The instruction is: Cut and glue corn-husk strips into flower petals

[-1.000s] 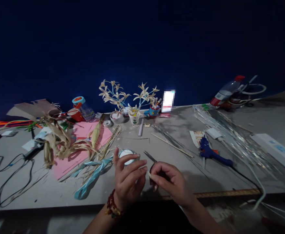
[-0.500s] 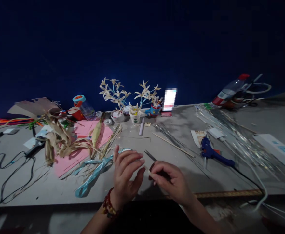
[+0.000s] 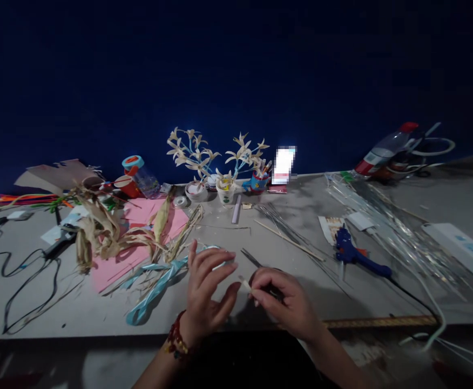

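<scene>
My right hand pinches a small pale strip between thumb and fingertips, low at the table's near edge. Scissors lie just beyond it, their handles under that hand. My left hand, with a red bead bracelet on the wrist, hovers beside the strip with fingers spread and nothing in them; its thumb nearly touches the strip. A white tape roll lies partly hidden behind the left fingers. Light blue ribbon strips lie left of the left hand.
Dried corn husks rest on pink paper at left, by black cables. Husk flowers in cups stand at the back wall. A blue glue gun, thin wires, clear wrap and a white power strip lie right.
My left hand has let go of the strip and opened its fingers, now covering more of the tape roll. The right hand keeps its pinch. The view has shifted slightly.
</scene>
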A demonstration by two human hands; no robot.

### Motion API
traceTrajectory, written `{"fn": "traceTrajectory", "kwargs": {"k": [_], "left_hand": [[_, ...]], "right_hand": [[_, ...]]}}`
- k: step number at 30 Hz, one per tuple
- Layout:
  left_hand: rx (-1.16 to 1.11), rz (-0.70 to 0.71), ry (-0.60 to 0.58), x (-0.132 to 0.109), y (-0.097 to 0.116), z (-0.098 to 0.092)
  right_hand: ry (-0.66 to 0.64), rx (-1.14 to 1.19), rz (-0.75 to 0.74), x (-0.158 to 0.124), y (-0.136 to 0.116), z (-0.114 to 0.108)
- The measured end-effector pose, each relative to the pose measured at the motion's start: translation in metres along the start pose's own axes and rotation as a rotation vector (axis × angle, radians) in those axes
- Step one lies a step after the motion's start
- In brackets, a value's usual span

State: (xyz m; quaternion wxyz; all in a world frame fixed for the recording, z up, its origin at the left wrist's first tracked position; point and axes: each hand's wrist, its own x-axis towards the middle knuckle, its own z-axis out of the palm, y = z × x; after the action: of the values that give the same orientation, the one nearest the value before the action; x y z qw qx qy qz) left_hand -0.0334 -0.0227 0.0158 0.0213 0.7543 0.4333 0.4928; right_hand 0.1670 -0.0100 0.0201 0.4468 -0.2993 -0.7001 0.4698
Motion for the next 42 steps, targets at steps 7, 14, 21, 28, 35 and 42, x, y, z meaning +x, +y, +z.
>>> {"fn": "traceTrajectory", "kwargs": {"k": [7,14,21,28,35,42], "left_hand": [[-0.049,0.1,0.05,0.002,0.006,0.008],[-0.048,-0.034,0.131,0.0,-0.008,0.005],[0.04,0.009,0.102,0.007,0.008,0.003],[0.023,-0.001,0.071,0.006,0.016,0.004],[0.004,0.004,0.034,0.008,0.021,0.001],[-0.075,-0.101,0.028,0.002,0.017,0.008]], "right_hand": [[-0.009,0.043,0.053,-0.001,0.001,0.003],[0.006,0.031,0.063,-0.006,0.006,0.004],[0.151,-0.352,-0.253,0.004,0.001,0.014],[0.176,-0.478,-0.384,0.007,-0.002,0.01],[0.154,-0.534,-0.416,0.009,-0.002,0.009],[0.167,-0.547,-0.521,0.005,0.0,0.004]]}}
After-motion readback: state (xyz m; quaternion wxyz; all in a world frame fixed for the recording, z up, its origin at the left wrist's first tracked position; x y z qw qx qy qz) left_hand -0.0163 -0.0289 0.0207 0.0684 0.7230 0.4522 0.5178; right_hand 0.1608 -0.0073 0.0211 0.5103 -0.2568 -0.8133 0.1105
